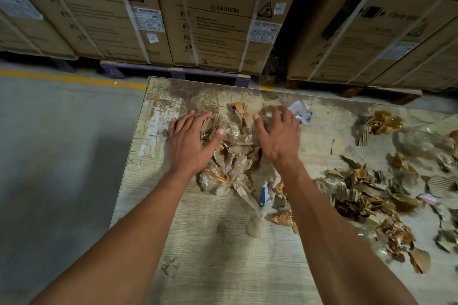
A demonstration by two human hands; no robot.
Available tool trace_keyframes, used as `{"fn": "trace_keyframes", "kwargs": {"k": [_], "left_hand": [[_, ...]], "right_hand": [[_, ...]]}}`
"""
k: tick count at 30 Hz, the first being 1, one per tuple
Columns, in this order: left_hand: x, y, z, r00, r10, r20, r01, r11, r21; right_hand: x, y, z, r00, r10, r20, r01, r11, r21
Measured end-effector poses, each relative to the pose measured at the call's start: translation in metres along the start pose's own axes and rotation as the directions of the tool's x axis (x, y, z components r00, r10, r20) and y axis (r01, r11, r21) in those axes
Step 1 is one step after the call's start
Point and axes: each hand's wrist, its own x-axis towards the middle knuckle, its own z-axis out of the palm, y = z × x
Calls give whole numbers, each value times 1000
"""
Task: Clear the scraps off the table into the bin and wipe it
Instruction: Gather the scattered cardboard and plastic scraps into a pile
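- The left hand (192, 141) and the right hand (277, 135) are lying with spread, nearly straight fingers on the far end of a heap of scraps (233, 156), one at each side; neither is grasping anything.
- This heap of torn cardboard and crumpled film is lying near the left edge of the table (203, 255). More scraps (366, 195) are spreading over the right part.
- The bin is not showing in this view, so I cannot tell where it is standing.
- I think the person is gathering the heap. To do it well, the palms should be staying flat on the wood and closing inward, so that thin film pieces are not slipping under the fingers.
- Small bits near the table edge could be falling to the floor (62, 143).
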Motion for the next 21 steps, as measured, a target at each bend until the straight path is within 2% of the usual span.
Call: {"fn": "trace_keyframes", "kwargs": {"k": [5,7,9,12,14,16,19,21], "left_hand": [[-1,2,-2,1000,-7,5,7,1000,-19],[-1,1,-3,1000,-11,6,11,1000,-21],[-1,0,-4,1000,-8,5,8,1000,-14],[-2,1,-4,1000,-10,12,11,1000,-18],[-2,3,-7,999,-12,39,13,999,-33],[-3,4,-12,994,-36,98,46,994,-102],[-10,5,-29,967,-126,219,196,922,-334],[-27,4,-36,972,-124,202,191,915,-356]], "right_hand": [[-36,-34,6,970,-232,-70,240,962,129],[-41,-39,8,951,-257,-172,287,939,186],[-37,-39,9,951,-216,-223,257,950,175],[-28,-41,12,984,-174,-39,177,974,141],[-25,-42,18,968,-247,45,243,966,92],[-25,-42,23,951,-308,40,306,951,45],[-26,-44,20,954,-298,-25,298,954,14],[-26,-45,15,956,-282,-81,282,959,-12]]}}
